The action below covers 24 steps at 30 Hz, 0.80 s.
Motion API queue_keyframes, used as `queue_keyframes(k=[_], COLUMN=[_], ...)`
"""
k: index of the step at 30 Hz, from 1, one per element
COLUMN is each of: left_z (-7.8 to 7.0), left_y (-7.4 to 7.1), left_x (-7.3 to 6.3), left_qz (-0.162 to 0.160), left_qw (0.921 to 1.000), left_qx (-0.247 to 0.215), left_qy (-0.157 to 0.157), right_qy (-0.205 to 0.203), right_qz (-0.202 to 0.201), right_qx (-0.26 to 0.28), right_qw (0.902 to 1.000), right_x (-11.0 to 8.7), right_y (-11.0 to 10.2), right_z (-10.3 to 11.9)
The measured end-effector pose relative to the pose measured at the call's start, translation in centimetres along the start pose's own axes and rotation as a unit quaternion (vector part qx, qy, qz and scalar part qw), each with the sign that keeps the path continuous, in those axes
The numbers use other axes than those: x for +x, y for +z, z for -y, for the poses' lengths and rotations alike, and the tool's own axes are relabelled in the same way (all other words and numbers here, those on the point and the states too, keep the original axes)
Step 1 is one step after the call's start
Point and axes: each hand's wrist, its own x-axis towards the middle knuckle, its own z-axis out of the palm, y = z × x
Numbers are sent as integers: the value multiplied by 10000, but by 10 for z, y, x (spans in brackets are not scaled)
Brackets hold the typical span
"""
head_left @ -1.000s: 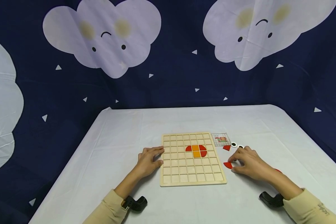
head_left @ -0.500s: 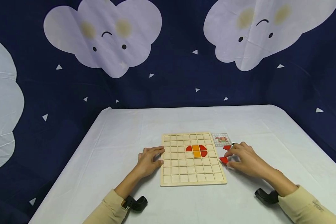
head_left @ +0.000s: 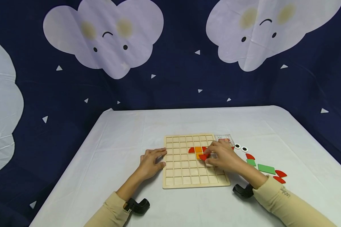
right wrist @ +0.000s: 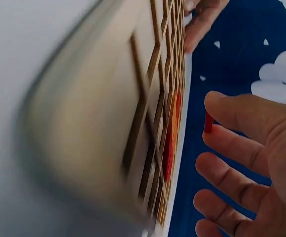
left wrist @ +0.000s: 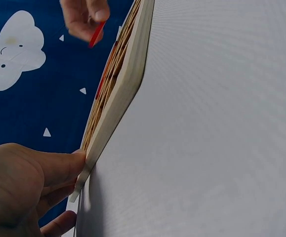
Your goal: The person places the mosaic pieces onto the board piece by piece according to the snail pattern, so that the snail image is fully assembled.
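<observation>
In the head view, my right hand [head_left: 223, 156] is over the wooden grid board [head_left: 182, 181], pinching a red quarter-circle piece [head_left: 203, 157] between thumb and index finger. The right wrist view shows this red piece [right wrist: 209, 122] held edge-on, apart from the board, with the other fingers spread. Orange squares [head_left: 198, 149] and a red quarter-circle [head_left: 191, 150] lie in the grid; my right hand partly hides the red pieces to their right. At the board's left edge, my left hand [head_left: 150, 162] rests with fairly straight fingers touching the frame [left wrist: 110, 103].
A printed picture card [head_left: 228, 138], partly covered, lies off the board's upper right corner. Right of it are two eye discs [head_left: 244, 149], a green rectangle [head_left: 266, 169], a green square [head_left: 251, 162] and several red quarter-circles [head_left: 279, 179] on the white table [head_left: 116, 132].
My right hand has picked the red quarter-circle up off the table and carried it left over the board, uncovering the green pieces. My left hand stays at the board's edge.
</observation>
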Motion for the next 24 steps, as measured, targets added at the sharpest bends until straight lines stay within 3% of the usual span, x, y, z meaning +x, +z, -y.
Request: queue_keyframes(k=[11,24], left_z=[1,0], left_y=[0,0], left_x=[0,0], left_qz=[-24,-39], left_qw=[10000,10000], left_qx=[0,40], left_qy=[4,-28], right_qy=[299,224], right_qz=[234,259], right_qx=[20,-262], right_qw=[9993,9991], right_x=[28,32], right_y=[17,27], right_z=[18,19])
